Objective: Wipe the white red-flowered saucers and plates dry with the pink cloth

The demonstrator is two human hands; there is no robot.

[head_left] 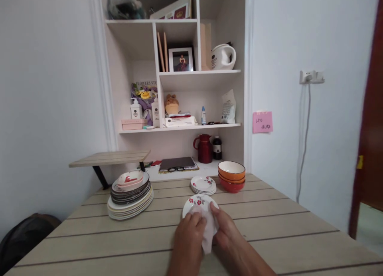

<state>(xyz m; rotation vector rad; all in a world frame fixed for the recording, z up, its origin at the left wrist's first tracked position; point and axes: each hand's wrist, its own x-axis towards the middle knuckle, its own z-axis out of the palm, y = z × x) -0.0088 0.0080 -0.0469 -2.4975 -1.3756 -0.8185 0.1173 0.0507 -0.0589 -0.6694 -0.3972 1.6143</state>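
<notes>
The largest item is the shelving unit (249, 88) behind the bench (269, 224); the bench carries all tableware. At its left stands the stack of large plates (130, 213), with small dishes (130, 179) on top. At its far right side stand the nested bowls (231, 176), orange above red. Just beside them is the stack of small plates (203, 186), white with a red floral print.

The left hand (190, 230) has its fingers bent and closed over the cloth, pressing it onto the plate. The right hand (226, 227) grips the plate's right rim, thumb on the upper face. The floral plate (188, 207) is in front of the small stack, near the bench's middle. The smallest item is the pale cloth (208, 234), lying across the plate face and hanging past its near edge.

Status: cloth contact is established; work on this plate appears partway. Stacking is orderly, but which stacked pieces are finished or outstanding cannot be determined.

Obscured: hands and cloth cover the plate's near part. The left thumb and the right fingers beneath the plate are hidden. Whether the plate touches the bench is unclear. Both forearms are cut off at the lower edge.
</notes>
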